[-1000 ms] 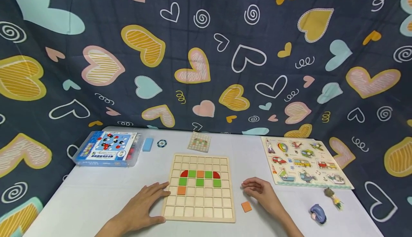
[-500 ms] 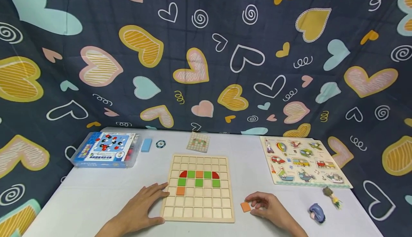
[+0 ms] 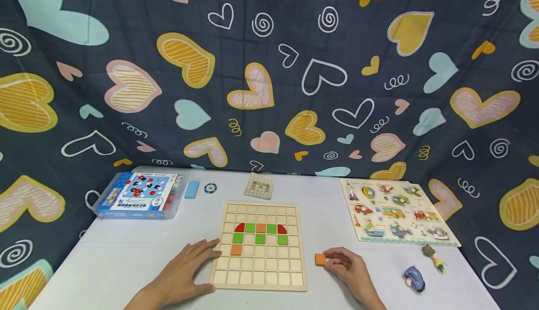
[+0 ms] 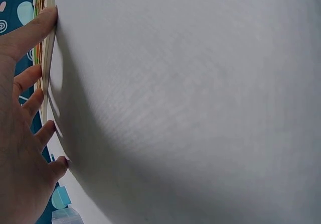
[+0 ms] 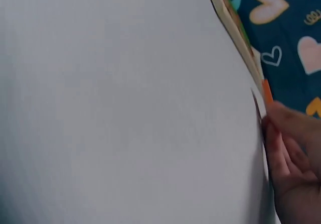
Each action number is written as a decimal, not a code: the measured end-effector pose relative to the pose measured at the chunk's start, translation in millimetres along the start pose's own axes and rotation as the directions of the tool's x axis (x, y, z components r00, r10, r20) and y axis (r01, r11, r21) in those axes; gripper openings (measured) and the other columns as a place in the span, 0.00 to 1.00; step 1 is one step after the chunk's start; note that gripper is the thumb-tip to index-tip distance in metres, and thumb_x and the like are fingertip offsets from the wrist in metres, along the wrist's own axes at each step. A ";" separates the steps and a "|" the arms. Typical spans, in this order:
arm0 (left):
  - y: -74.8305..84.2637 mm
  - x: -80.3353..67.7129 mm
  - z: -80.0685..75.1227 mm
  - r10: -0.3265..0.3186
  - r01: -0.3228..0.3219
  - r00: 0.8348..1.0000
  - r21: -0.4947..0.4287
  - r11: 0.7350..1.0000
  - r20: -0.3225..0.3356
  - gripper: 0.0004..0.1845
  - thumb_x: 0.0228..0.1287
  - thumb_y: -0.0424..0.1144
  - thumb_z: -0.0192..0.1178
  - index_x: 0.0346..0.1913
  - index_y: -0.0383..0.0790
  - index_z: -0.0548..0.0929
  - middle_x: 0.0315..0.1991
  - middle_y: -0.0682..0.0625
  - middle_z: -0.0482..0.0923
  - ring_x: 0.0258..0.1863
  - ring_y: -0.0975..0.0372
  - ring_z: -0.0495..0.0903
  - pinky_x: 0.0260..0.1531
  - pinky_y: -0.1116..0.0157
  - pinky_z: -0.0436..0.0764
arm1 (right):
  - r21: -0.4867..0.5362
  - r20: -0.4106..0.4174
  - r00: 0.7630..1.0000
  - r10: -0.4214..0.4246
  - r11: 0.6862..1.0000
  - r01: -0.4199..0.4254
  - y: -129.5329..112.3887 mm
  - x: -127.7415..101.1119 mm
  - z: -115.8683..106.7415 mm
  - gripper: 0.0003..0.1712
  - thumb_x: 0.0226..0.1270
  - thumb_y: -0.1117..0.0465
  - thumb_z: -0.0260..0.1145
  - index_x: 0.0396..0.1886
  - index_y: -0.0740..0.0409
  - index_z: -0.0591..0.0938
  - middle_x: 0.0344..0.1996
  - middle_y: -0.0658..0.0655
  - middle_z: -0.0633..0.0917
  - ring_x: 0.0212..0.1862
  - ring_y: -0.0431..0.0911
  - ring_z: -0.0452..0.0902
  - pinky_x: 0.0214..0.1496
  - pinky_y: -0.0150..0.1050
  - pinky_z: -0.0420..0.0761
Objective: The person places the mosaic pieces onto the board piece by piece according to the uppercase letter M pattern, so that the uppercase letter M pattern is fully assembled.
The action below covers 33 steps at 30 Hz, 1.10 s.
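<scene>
My right hand (image 3: 349, 269) pinches an orange square tile (image 3: 320, 259) between thumb and fingers, just right of the wooden grid board (image 3: 259, 287). In the right wrist view the same tile (image 5: 267, 92) shows edge-on, lifted off the white cloth. My left hand (image 3: 184, 268) touches the board's left edge with spread, nearly straight fingers; the left wrist view shows its fingertips against the side of the board (image 4: 47, 58). On the board sit red rounded corner pieces (image 3: 282, 229), several green tiles (image 3: 260, 239) and two orange tiles (image 3: 236, 249).
Behind the board lies a small pattern card (image 3: 259, 186). At the back left are a plastic case (image 3: 141, 193), a blue block (image 3: 192, 189) and a round chip (image 3: 210, 188). A picture puzzle board (image 3: 400, 212) and two small figures (image 3: 415, 279) lie on the right.
My right hand has come down to the loose orange tile, taken it between thumb and fingers and raised it from the table. The left hand stays at the board's edge.
</scene>
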<state>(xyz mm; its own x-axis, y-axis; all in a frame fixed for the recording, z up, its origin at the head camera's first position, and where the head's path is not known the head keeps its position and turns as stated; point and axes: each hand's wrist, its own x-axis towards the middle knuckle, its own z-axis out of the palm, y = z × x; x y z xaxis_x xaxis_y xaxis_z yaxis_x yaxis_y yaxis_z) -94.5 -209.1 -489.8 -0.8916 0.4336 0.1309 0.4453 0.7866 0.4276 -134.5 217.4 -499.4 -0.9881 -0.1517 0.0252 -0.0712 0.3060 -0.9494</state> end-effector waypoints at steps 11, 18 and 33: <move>-0.6 -0.1 1.1 0.035 -0.034 0.999 0.018 0.999 -0.042 0.37 0.50 0.69 0.61 0.59 0.50 0.76 0.68 0.49 0.65 0.63 0.43 0.67 0.60 0.38 0.66 | 0.082 -0.174 0.985 0.004 0.997 0.010 -9.3 4.9 25.0 0.14 0.50 0.78 0.70 0.39 0.70 0.82 0.40 0.65 0.85 0.34 0.39 0.83 0.38 0.28 0.84; -1.8 -0.3 2.4 0.016 -0.016 0.999 0.018 1.000 -0.038 0.38 0.49 0.70 0.61 0.59 0.50 0.76 0.69 0.50 0.65 0.64 0.44 0.66 0.63 0.41 0.64 | 0.101 -0.136 0.990 -0.045 0.993 0.059 -12.7 12.3 35.8 0.14 0.50 0.77 0.71 0.40 0.71 0.82 0.40 0.66 0.85 0.34 0.40 0.83 0.39 0.29 0.85; -0.9 -0.8 1.4 0.012 -0.012 1.000 0.012 1.000 -0.023 0.38 0.49 0.69 0.61 0.59 0.50 0.76 0.69 0.49 0.64 0.65 0.44 0.65 0.63 0.40 0.64 | 0.068 0.007 0.998 -0.059 0.996 0.058 -24.3 23.4 59.6 0.15 0.53 0.74 0.71 0.42 0.70 0.81 0.41 0.65 0.85 0.36 0.42 0.83 0.40 0.31 0.85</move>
<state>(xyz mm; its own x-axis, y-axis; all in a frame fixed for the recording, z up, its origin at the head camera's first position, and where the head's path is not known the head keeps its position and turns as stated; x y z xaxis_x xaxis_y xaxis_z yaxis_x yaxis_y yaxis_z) -94.0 -209.6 -491.6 -0.8876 0.4331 0.1566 0.4570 0.7864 0.4156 -147.8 150.3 -494.4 -0.9813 -0.1758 0.0787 -0.1191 0.2324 -0.9653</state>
